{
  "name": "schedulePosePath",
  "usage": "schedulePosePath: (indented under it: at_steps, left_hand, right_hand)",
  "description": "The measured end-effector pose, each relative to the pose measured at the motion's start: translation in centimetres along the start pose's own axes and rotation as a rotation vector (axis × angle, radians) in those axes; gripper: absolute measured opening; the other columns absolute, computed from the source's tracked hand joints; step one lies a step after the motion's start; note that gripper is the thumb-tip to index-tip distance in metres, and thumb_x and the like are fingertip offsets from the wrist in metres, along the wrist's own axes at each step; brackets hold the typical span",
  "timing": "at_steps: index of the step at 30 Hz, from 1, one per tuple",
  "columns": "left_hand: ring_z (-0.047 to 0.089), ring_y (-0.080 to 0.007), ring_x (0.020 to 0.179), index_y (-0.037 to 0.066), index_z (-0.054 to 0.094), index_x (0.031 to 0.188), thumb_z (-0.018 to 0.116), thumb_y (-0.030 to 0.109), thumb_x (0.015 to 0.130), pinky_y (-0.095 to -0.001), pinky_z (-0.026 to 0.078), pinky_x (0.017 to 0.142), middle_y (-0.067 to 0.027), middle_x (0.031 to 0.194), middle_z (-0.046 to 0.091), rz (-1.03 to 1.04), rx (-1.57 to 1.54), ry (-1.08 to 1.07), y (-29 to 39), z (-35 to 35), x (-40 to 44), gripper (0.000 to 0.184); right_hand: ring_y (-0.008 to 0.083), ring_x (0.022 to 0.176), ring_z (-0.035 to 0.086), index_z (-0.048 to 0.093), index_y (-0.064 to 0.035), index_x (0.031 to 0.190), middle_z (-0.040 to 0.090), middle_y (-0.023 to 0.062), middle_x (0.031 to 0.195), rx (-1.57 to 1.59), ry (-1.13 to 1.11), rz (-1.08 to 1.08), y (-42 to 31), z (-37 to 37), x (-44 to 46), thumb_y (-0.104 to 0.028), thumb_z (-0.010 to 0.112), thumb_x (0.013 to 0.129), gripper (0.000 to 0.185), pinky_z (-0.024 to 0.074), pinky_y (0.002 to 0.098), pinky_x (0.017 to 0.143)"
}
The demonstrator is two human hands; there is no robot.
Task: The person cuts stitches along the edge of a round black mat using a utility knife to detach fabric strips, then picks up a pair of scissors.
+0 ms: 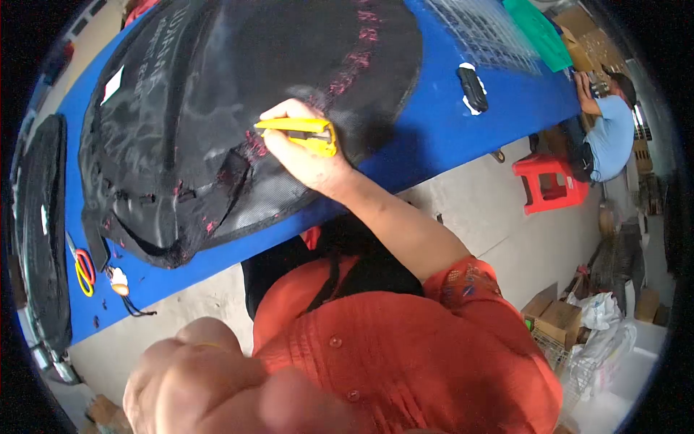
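My right hand [312,165] gripped the yellow tool [293,125], narrow end leftward over black fabric [267,58]; left hand [206,383] blurred, hold unclear!

The right arm [426,242] stretches forward and inward, its forearm [383,210] bare. The right hand [307,150] is curled in a grip, fingers [289,110] bent. The left hand [191,383] is raised close to the head, large and blurred, its fingers seemingly folded inward.

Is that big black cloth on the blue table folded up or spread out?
Mostly spread out: the big lettered black cloth lies wide across the blue table, though its near edge is rumpled.
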State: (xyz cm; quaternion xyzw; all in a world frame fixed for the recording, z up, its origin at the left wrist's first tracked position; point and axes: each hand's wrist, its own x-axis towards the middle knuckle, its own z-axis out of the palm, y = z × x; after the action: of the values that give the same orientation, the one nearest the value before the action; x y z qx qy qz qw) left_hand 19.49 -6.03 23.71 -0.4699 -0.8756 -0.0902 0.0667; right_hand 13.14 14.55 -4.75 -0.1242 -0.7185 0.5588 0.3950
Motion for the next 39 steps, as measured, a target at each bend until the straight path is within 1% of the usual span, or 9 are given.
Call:
schedulePosePath:
  at_steps: [4,10,11,14,20,30,33,36,39]
  left_hand:
    - [0.044,-0.0138,0.04,0.006,0.052,0.07,0.056,0.01,0.101,-0.0275,0.036,0.036,-0.0041,0.056,0.053,0.268,-0.274,0.49,-2.8,4.3,-0.3,0.031]
    - [0.047,-0.0195,0.041,0.006,0.056,0.072,0.064,0.003,0.087,-0.0309,0.038,0.039,-0.003,0.055,0.053,0.414,-0.037,0.058,-3.0,3.1,-1.2,0.018]
    - [0.046,-0.0117,0.043,0.012,0.055,0.063,0.073,0.017,0.061,-0.029,0.039,0.043,-0.0026,0.059,0.052,0.245,-0.256,0.574,-2.0,8.1,-1.1,0.018]
    - [0.054,-0.0196,0.051,0.01,0.056,0.069,0.067,0.008,0.078,-0.0319,0.042,0.045,-0.0027,0.063,0.054,0.191,-0.34,0.429,0.8,7.2,-0.3,0.015]
    - [0.052,-0.0133,0.056,0.009,0.058,0.065,0.068,0.02,0.069,-0.031,0.039,0.048,0.0001,0.064,0.051,0.971,-0.547,0.23,2.8,9.6,0.3,0.015]
    - [0.066,-0.0258,0.071,0.008,0.063,0.082,0.072,0.022,0.076,-0.0372,0.053,0.059,-0.0092,0.079,0.064,0.78,-0.824,0.141,-0.2,8.8,-1.4,0.018]
    - [0.048,-0.0122,0.051,0.012,0.064,0.078,0.071,0.024,0.07,-0.0253,0.034,0.044,0.0057,0.059,0.042,0.912,-0.826,0.077,-1.6,10.7,-1.1,0.015]
    - [0.053,-0.0174,0.054,0.007,0.071,0.093,0.08,0.005,0.072,-0.0301,0.041,0.047,0.0007,0.069,0.053,0.906,-0.668,0.207,-6.6,14.3,-1.0,0.022]
    - [0.058,-0.0318,0.069,0.003,0.061,0.088,0.073,0.009,0.087,-0.0412,0.049,0.06,-0.0136,0.082,0.056,0.178,-0.564,0.162,-10.1,15.1,0.1,0.014]
  right_hand:
    - [0.0352,0.079,0.069,0.064,-0.0107,0.094,0.071,0.0109,0.084,-0.226,0.079,-0.143,-1.2,0.1,0.3,-0.008,0.073,0.078,0.018,0.0552,0.0452,0.076]
    - [0.0369,0.079,0.068,0.062,-0.0115,0.097,0.071,0.0105,0.083,-0.217,0.08,-0.218,-0.7,0.2,0.3,-0.009,0.071,0.079,0.02,0.0527,0.048,0.079]
    - [0.0364,0.078,0.068,0.063,-0.0114,0.097,0.071,0.0105,0.083,-0.157,0.067,-0.198,-0.9,-0.1,0.2,-0.01,0.071,0.079,0.019,0.0531,0.0479,0.077]
    - [0.0332,0.075,0.07,0.065,-0.0098,0.094,0.071,0.012,0.081,-0.117,0.046,-0.196,-1.1,-0.4,0.3,-0.009,0.072,0.081,0.015,0.0549,0.0425,0.07]
    - [0.0085,0.093,0.061,0.063,-0.0056,0.113,0.067,0.0028,0.101,0.02,-0.115,0.047,0.7,-0.5,-0.3,-0.006,0.065,0.098,0.016,0.0519,0.025,0.082]
    - [0.0157,0.085,0.068,0.067,-0.005,0.102,0.072,0.0073,0.09,0.058,-0.059,0.13,-1.1,-0.4,0.0,-0.01,0.068,0.089,0.014,0.0536,0.0315,0.078]
    - [0.0048,0.087,0.058,0.064,-0.0064,0.112,0.065,-0.0009,0.098,-0.014,-0.116,0.139,-1.1,-0.6,-0.1,-0.007,0.064,0.096,0.016,0.0492,0.023,0.078]
    - [0.0058,0.088,0.058,0.065,-0.0061,0.111,0.065,-0.0003,0.099,-0.027,-0.119,0.178,-1.2,-0.9,0.0,-0.007,0.064,0.096,0.015,0.0498,0.0237,0.079]
    - [0.0193,0.082,0.069,0.067,-0.0058,0.103,0.072,0.0094,0.089,-0.037,-0.032,0.057,-0.3,-0.4,0.1,-0.01,0.069,0.089,0.015,0.0542,0.0336,0.076]
